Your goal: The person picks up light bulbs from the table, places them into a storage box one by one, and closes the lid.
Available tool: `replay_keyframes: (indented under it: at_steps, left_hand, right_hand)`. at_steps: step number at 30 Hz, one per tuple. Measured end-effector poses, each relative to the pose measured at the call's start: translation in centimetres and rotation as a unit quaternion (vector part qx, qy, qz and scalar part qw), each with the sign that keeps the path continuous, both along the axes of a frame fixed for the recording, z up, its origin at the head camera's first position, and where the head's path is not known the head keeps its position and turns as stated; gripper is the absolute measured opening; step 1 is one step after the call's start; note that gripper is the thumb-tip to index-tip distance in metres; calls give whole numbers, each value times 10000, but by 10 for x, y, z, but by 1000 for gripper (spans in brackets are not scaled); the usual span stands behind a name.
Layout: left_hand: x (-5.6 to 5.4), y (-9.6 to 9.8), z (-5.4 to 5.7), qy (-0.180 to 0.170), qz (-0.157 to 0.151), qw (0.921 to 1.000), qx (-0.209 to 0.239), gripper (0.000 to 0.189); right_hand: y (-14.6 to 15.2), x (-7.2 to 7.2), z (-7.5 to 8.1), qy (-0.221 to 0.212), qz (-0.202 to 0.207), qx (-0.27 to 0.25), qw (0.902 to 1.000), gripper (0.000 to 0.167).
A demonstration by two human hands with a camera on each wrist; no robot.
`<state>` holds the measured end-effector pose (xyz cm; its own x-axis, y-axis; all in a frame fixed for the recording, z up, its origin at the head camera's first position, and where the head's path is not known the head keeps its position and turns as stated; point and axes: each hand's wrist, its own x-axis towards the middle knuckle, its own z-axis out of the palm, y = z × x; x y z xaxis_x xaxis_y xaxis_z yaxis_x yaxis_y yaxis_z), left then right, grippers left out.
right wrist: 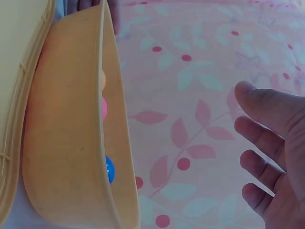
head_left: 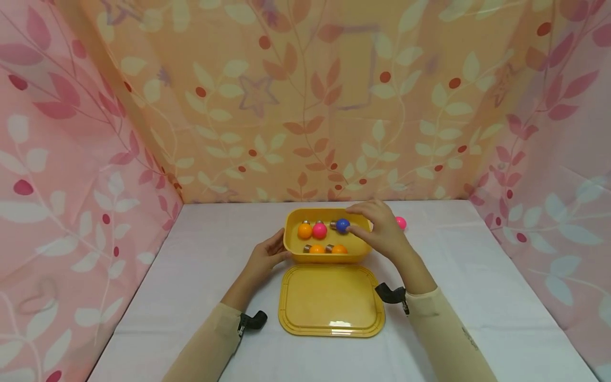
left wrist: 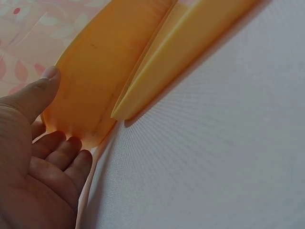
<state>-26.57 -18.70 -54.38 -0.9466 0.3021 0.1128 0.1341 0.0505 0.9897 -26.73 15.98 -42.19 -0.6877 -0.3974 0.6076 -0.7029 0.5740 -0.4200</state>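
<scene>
A yellow plastic box (head_left: 329, 258) holds several small coloured light bulbs with metal screw bases. An orange bulb (head_left: 304, 230) and a pink bulb (head_left: 320, 230) lie side by side, and a blue bulb (head_left: 342, 226) lies to their right. Two more orange bulbs rest along the near wall. My left hand (head_left: 261, 260) holds the box's left end, its thumb and fingertips against the outside in the left wrist view. Above the right end hovers my right hand (head_left: 383, 229), thumb and fingers spread apart, holding nothing. In the right wrist view it stands clear of the box.
A flat yellow lid (head_left: 331, 302) lies on the white table cloth (head_left: 205, 286), just in front of the box. Beyond the right hand, another pink bulb (head_left: 401, 223) is partly hidden. Patterned cloth (head_left: 305, 106) walls the table at the back and sides.
</scene>
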Motion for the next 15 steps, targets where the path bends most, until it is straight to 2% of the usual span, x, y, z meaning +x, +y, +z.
replay_keyframes:
  at_steps: [8,15]
  left_hand:
    - [-1,0,-2,-33,37,10000,-78,82]
    - [-1,0,-2,-33,43,10000,-81,84]
  right_hand:
    - [23,2,4,167,-301,-50,9994,46]
    - [47,-4,6,264,-566,-430,9971,50]
